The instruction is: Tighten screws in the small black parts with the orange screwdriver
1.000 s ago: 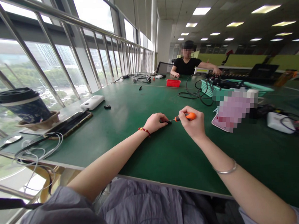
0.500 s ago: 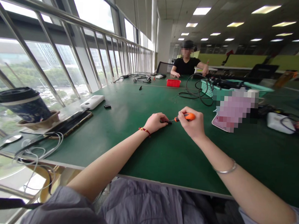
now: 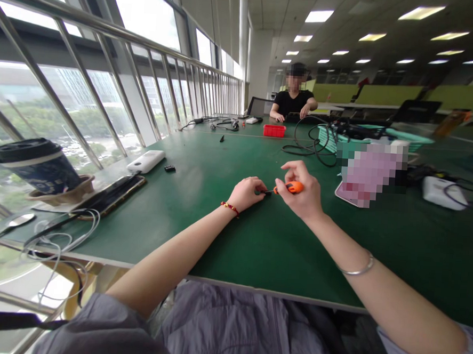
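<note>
Head view: the fingers of the left hand (image 3: pixel 246 194) are closed around a small dark piece (image 3: pixel 264 192), pinching it low over the green tabletop (image 3: pixel 240 252); its exact form is too small to tell. The right hand (image 3: pixel 303 194) grips an orange-and-black screwdriver (image 3: pixel 294 187) by its handle, with the index finger lifted off it. The shaft points left at the dark piece, and whether its tip touches is unclear.

At the left wrist sits a red beaded bracelet (image 3: pixel 230 206), on the right forearm a silver bangle (image 3: pixel 361 267). Left of the hands lies a small black block (image 3: pixel 170 168), with a white device (image 3: pixel 146 162) just beyond it. Nearer the railing (image 3: pixel 117 36) are a dark phone (image 3: pixel 115 195) and a lidded cup (image 3: pixel 40 170) in a brown holder.

To the right, a partly blurred pink item (image 3: pixel 357 195) stands before a green basket (image 3: pixel 327 141) of black cables. Farther off, a red tray (image 3: pixel 274 131) rests in front of a seated person (image 3: pixel 293 101) in black.
</note>
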Tool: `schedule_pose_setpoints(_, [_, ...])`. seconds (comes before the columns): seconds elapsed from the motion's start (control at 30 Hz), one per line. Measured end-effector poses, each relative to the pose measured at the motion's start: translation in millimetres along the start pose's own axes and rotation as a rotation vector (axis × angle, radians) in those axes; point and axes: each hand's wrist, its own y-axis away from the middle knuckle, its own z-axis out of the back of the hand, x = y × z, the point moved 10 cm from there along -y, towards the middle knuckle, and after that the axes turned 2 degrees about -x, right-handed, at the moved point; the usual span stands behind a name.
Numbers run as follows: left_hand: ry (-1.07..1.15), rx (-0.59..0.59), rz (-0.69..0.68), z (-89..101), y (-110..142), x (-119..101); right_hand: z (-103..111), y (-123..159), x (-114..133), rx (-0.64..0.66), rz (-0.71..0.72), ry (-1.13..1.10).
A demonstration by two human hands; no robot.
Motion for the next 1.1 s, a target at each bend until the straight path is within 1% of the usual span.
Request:
schedule_pose_setpoints(0.13, [0.0,-0.001,-0.011,1.0,0.1,-1.9,-4.8,1.4,-0.9,0.051,-0.031,0.026])
schedule_pose_setpoints(0.27, [-0.005,0.008,-0.006,1.2,0.0,-2.5,-2.9,1.5,1.8,0.018,0.009,-0.055])
schedule_pose_setpoints(0.33, [-0.001,0.005,-0.006,1.4,0.1,-2.5,-1.1,1.1,3.4,-0.01,0.028,-0.06])
schedule_pose_setpoints(0.47, [0.003,-0.005,-0.001,1.4,0.5,-1.7,-3.3,1.0,-0.6,0.007,-0.044,0.018])
schedule_pose_setpoints(0.57, [0.003,-0.003,-0.004,0.6,0.6,-1.6,-4.8,1.6,-2.1,0.027,-0.08,-0.007])
schedule_pose_setpoints(0.63, [0.005,0.001,-0.001,0.0,0.6,-0.9,-3.5,1.7,-1.9,0.014,-0.07,-0.029])
schedule_pose_setpoints(0.77, [0.007,0.001,0.006,-0.4,0.4,1.1,0.7,1.6,1.8,-0.038,-0.006,-0.056])
schedule_pose_setpoints(0.83, [0.011,0.002,-0.001,-0.4,0.2,0.9,2.1,1.8,0.2,-0.056,-0.024,-0.014])
schedule_pose_setpoints(0.9, [0.018,0.004,-0.004,-0.3,0.1,0.6,2.9,2.3,-3.9,-0.061,-0.082,0.04])
schedule_pose_setpoints(0.97, [0.024,0.008,-0.001,-0.5,0.0,0.5,2.6,2.9,-6.1,-0.055,-0.119,0.044])
schedule_pose_setpoints(1.03, [0.026,0.012,0.004,-0.6,-0.1,0.5,2.0,3.0,-5.4,-0.051,-0.118,0.01])
schedule_pose_setpoints(1.1, [0.021,0.009,0.008,-0.4,-0.2,0.6,1.5,2.7,-2.7,-0.05,-0.083,-0.032])
